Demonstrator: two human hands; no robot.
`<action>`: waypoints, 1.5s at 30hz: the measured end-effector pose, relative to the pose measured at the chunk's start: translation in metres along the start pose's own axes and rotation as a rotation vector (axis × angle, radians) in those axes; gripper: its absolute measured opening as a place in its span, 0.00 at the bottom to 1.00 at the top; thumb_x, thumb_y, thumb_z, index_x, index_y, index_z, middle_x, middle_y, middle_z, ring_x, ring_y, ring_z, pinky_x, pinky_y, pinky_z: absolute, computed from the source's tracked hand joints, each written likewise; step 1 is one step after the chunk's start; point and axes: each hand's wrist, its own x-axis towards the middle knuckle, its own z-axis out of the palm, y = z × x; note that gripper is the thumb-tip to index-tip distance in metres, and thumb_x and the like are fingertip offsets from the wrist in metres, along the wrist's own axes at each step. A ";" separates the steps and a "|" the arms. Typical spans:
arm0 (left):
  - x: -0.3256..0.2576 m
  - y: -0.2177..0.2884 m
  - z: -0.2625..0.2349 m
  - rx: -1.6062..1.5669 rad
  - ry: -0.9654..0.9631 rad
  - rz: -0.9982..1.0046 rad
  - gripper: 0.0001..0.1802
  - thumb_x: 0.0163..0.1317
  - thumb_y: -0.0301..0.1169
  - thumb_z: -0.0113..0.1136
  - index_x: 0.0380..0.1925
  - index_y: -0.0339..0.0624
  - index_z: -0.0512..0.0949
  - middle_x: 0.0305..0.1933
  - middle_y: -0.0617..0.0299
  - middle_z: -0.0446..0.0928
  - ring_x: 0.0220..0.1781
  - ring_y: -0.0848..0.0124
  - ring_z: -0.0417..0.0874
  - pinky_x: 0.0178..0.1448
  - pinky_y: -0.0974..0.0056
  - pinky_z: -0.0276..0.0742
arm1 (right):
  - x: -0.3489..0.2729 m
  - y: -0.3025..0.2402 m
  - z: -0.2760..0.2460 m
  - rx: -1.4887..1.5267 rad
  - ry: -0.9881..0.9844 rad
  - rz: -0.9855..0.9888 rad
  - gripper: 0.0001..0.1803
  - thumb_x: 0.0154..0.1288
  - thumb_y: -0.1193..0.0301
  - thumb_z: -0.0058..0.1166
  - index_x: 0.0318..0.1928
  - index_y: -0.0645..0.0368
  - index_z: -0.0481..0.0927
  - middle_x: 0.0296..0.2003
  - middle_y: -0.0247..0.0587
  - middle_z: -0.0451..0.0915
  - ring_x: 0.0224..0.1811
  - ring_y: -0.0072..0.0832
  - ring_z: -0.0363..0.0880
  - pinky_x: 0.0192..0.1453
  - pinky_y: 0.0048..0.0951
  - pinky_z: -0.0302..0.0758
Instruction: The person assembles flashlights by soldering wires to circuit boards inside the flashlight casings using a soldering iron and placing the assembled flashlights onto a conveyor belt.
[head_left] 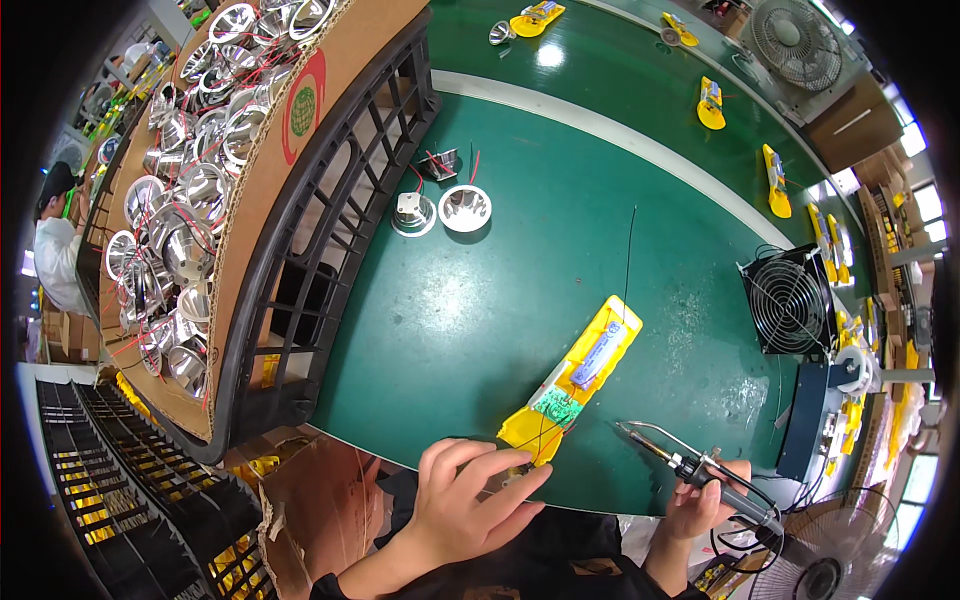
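Note:
A yellow plastic torch housing point(618, 322) lies opened and slanting on the green table. Inside it are a blue battery cell point(600, 355) and a green circuit board point(556, 405), and a thin dark wire sticks up from its far end. Curled over the near end of the housing is my left hand point(465, 500); its fingers close round something small, mostly hidden beneath them. My right hand point(703, 503) grips a soldering iron point(690, 468) like a pen. A thin curved metal tube runs beside the iron's tip, which points left, apart from the board.
Reflector cups point(466, 208) with red wires stand at the far left of the table. Beside them a cardboard box point(262, 190) full of reflectors rests on a black crate point(300, 250). At right are a small black fan point(790, 300) and a belt point(640, 100) carrying yellow housings.

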 end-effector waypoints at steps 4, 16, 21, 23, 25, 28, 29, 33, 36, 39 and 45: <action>0.004 0.009 0.008 0.131 0.072 0.002 0.15 0.39 0.33 0.65 0.33 0.52 0.79 0.36 0.70 0.70 0.36 0.68 0.66 0.40 0.62 0.61 | 0.000 0.000 -0.002 -0.050 -0.017 0.015 0.15 0.56 0.64 0.50 0.31 0.63 0.63 0.15 0.31 0.62 0.09 0.14 0.58 0.14 0.12 0.59; 0.023 0.035 0.035 0.513 0.027 -0.036 0.14 0.39 0.32 0.65 0.31 0.51 0.77 0.44 0.64 0.65 0.45 0.64 0.63 0.45 0.56 0.57 | 0.002 -0.003 -0.005 0.003 0.050 0.043 0.18 0.52 0.63 0.56 0.31 0.64 0.64 0.15 0.37 0.67 0.09 0.17 0.65 0.12 0.12 0.61; 0.021 0.034 0.034 0.529 0.049 -0.124 0.14 0.39 0.34 0.65 0.30 0.50 0.76 0.47 0.62 0.65 0.48 0.62 0.62 0.48 0.53 0.54 | 0.003 0.001 -0.007 0.048 0.071 0.070 0.19 0.52 0.62 0.56 0.31 0.63 0.64 0.14 0.37 0.67 0.09 0.16 0.65 0.12 0.12 0.60; 0.022 0.035 0.037 0.611 0.020 -0.120 0.14 0.38 0.35 0.66 0.29 0.48 0.76 0.52 0.60 0.64 0.50 0.61 0.61 0.50 0.52 0.54 | 0.003 0.003 -0.008 0.071 0.087 0.064 0.19 0.53 0.62 0.56 0.31 0.63 0.64 0.14 0.37 0.68 0.09 0.16 0.64 0.12 0.12 0.60; 0.025 0.037 0.041 0.660 0.011 -0.138 0.15 0.38 0.35 0.66 0.28 0.47 0.76 0.54 0.59 0.63 0.51 0.61 0.61 0.50 0.52 0.54 | 0.002 0.003 -0.011 0.057 0.074 0.068 0.19 0.53 0.62 0.56 0.31 0.63 0.64 0.14 0.37 0.68 0.09 0.16 0.64 0.12 0.12 0.60; 0.027 0.037 0.042 0.693 0.026 -0.138 0.15 0.38 0.35 0.66 0.29 0.45 0.76 0.56 0.58 0.63 0.53 0.61 0.61 0.51 0.52 0.54 | 0.003 0.000 -0.017 0.042 0.042 0.067 0.17 0.54 0.64 0.52 0.32 0.63 0.63 0.16 0.36 0.66 0.11 0.17 0.63 0.13 0.13 0.61; 0.027 0.036 0.040 0.692 0.042 -0.117 0.16 0.38 0.35 0.66 0.30 0.44 0.76 0.56 0.58 0.63 0.53 0.61 0.61 0.51 0.51 0.54 | 0.003 -0.001 -0.019 0.048 0.019 0.057 0.15 0.55 0.65 0.49 0.32 0.63 0.62 0.18 0.36 0.65 0.12 0.18 0.62 0.15 0.13 0.62; 0.025 0.032 0.035 0.706 0.030 -0.163 0.17 0.39 0.35 0.66 0.32 0.44 0.76 0.56 0.57 0.63 0.54 0.61 0.60 0.52 0.51 0.54 | 0.003 0.000 -0.021 0.025 0.048 0.063 0.14 0.55 0.66 0.49 0.32 0.63 0.62 0.18 0.36 0.65 0.12 0.17 0.62 0.15 0.13 0.61; 0.018 0.032 0.032 0.709 0.015 -0.137 0.18 0.40 0.35 0.65 0.34 0.45 0.76 0.56 0.55 0.63 0.54 0.60 0.60 0.52 0.51 0.53 | 0.002 0.001 -0.023 0.047 0.048 0.051 0.14 0.56 0.66 0.49 0.32 0.64 0.63 0.18 0.35 0.64 0.12 0.16 0.62 0.15 0.13 0.62; 0.004 0.034 0.023 0.629 0.039 -0.136 0.17 0.41 0.34 0.65 0.35 0.46 0.77 0.57 0.53 0.62 0.54 0.58 0.60 0.54 0.51 0.52 | 0.001 0.001 -0.024 0.080 0.071 0.091 0.18 0.53 0.64 0.55 0.32 0.64 0.64 0.17 0.38 0.68 0.11 0.17 0.66 0.14 0.12 0.63; 0.000 0.037 0.024 0.505 0.090 -0.314 0.15 0.42 0.33 0.64 0.33 0.46 0.77 0.58 0.49 0.59 0.55 0.53 0.58 0.56 0.52 0.51 | 0.001 0.005 -0.022 0.099 0.108 0.074 0.13 0.56 0.67 0.48 0.32 0.65 0.64 0.16 0.33 0.63 0.12 0.14 0.60 0.14 0.11 0.58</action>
